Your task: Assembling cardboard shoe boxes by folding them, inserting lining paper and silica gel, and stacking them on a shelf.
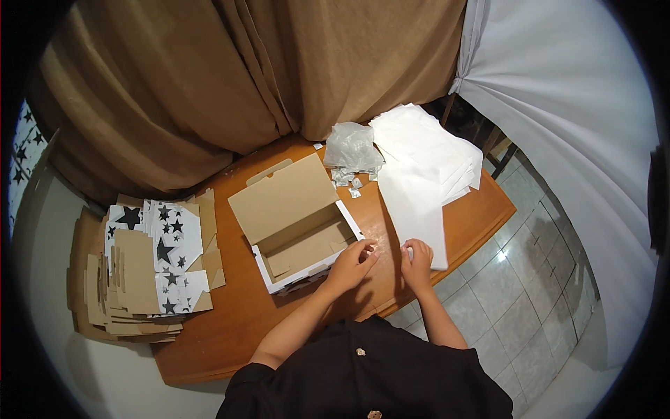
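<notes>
An open cardboard box [296, 260], brown inside and white with black stars outside, stands on the table with its lid [283, 199] raised at the back. My left hand [353, 267] hovers by the box's right front corner, fingers loosely curled and apart from the thumb, with nothing seen in them. Further right, my right hand [417, 265] is closed in a pinch at the near end of a white paper sheet [417, 216]. That sheet slants back toward a spread pile of white paper [426, 143]. The fingertips on the paper are partly hidden.
Flattened star-printed cardboard boxes [136, 272] are stacked at the left on the wooden table [209, 349]. A clear plastic bag [350, 148] with several small packets [355, 188] lies behind the box. Brown curtains [265, 63] hang at the back. Tiled floor [509, 286] shows right.
</notes>
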The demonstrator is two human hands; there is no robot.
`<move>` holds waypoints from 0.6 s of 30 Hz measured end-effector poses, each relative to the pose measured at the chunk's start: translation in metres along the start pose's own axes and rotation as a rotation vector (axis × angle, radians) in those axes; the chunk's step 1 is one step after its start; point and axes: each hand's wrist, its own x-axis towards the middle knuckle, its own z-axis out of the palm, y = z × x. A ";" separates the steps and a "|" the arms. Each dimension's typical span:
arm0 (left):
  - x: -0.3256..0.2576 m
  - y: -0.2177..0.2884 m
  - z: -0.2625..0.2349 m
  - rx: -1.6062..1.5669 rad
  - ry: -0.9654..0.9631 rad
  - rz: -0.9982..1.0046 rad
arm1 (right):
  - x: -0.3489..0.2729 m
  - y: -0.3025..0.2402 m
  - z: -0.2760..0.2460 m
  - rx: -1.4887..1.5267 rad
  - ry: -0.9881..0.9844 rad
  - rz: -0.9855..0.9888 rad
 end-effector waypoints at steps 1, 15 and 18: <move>0.004 0.004 0.004 -0.003 -0.004 0.006 | -0.003 -0.007 -0.009 0.277 -0.023 0.001; 0.007 -0.014 -0.040 -0.152 0.247 -0.117 | -0.031 -0.029 -0.017 0.867 -0.335 -0.046; -0.020 -0.031 -0.070 -0.280 0.393 -0.170 | -0.033 -0.011 0.008 0.583 -0.159 0.110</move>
